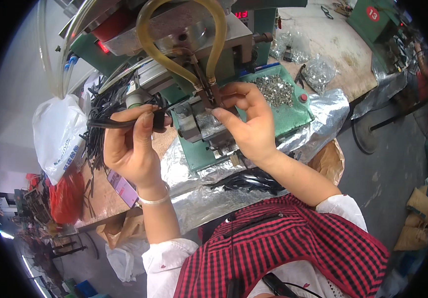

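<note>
My left hand [133, 146] is closed in a pinch on a black strip [112, 122]. One end of the strip sticks out to the left past my fingers; the other points toward the machine [206, 119]. At the machine's metal work block, my right hand [251, 121] has its thumb and fingers bent together just beside the tool head. Whatever lies between those fingertips is too small or hidden to make out. A looped yellowish hose [220, 42] comes down to the tool head, just above my right fingers.
On the machine's green base, small metal pieces [273, 89] lie heaped to the right. Black strips [95, 134] are piled at the left; a black bundle [251, 180] lies on foil at the front edge. A phone [123, 188], white bag [57, 136] and red bag [66, 197] sit left.
</note>
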The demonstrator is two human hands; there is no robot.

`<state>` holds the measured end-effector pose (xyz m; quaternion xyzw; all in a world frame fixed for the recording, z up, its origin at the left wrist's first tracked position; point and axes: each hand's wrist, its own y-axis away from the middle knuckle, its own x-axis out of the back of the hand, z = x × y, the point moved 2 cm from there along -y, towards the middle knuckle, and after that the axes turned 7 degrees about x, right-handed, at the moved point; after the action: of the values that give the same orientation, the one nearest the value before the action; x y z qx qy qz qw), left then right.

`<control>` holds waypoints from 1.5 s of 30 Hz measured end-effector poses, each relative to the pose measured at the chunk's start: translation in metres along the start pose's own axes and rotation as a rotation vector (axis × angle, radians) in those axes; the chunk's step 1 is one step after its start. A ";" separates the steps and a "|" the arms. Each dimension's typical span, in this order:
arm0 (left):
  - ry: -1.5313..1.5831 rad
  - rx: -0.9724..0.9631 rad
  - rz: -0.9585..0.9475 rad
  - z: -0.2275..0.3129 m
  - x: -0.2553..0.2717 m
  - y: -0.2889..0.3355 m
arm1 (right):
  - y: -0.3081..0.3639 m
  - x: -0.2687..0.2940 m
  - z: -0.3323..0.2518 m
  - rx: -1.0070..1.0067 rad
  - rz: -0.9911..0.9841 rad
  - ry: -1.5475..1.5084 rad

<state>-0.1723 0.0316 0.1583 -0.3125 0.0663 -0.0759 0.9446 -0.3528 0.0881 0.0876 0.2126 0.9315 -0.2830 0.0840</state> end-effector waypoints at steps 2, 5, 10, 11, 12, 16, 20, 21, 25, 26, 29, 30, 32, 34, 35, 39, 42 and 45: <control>-0.063 -0.039 0.010 -0.003 0.003 0.003 | 0.003 -0.004 -0.003 -0.038 0.033 -0.031; -0.044 -0.003 0.006 0.002 -0.002 0.001 | 0.001 -0.004 -0.025 -0.193 0.071 -0.089; -0.524 -0.543 -0.368 0.007 -0.019 0.039 | -0.001 0.043 -0.030 0.065 -0.213 0.463; -0.584 -0.594 -0.409 0.008 -0.028 0.049 | -0.007 0.062 -0.021 0.074 -0.172 0.619; -0.632 -0.645 -0.450 0.005 -0.039 0.057 | -0.005 0.088 -0.002 0.062 -0.166 0.769; -0.666 -0.755 -0.425 -0.021 -0.050 0.064 | 0.025 0.149 0.029 0.196 -0.428 1.029; -0.688 -0.778 -0.393 -0.029 -0.047 0.069 | 0.000 0.158 0.017 0.228 0.028 0.884; -0.684 -0.778 -0.385 -0.030 -0.048 0.069 | -0.007 0.159 0.021 0.105 0.104 0.702; -0.668 -0.782 -0.397 -0.031 -0.051 0.066 | 0.003 0.168 0.024 0.045 -0.195 1.069; -0.668 -0.780 -0.392 -0.031 -0.050 0.066 | 0.005 0.164 0.024 0.052 -0.197 1.105; -0.680 -0.770 -0.353 -0.032 -0.046 0.068 | 0.008 0.150 0.033 0.120 -0.192 1.189; -0.653 -0.720 -0.388 -0.033 -0.045 0.071 | 0.007 0.149 0.036 0.119 -0.200 1.240; -0.644 -0.612 -0.453 -0.029 -0.042 0.077 | 0.007 0.151 0.044 0.126 -0.234 1.300; -0.649 -0.470 -0.465 -0.019 -0.038 0.084 | 0.010 0.150 0.048 0.159 -0.298 1.382; -0.611 -0.405 -0.439 -0.014 -0.036 0.089 | 0.015 0.150 0.049 0.182 -0.290 1.366; -0.736 -0.358 -0.310 -0.003 0.001 0.112 | 0.027 0.153 0.041 -0.071 -0.159 1.078; -0.855 -0.247 0.006 -0.015 0.042 0.079 | 0.022 0.165 0.045 -0.009 -0.094 0.993; -1.201 -0.151 0.030 -0.057 0.078 0.030 | 0.009 0.161 0.049 0.013 -0.108 0.925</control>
<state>-0.1023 0.0080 0.0888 -0.3660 -0.4690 0.1319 0.7929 -0.4910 0.1232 -0.0022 0.2681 0.8792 -0.1682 -0.3562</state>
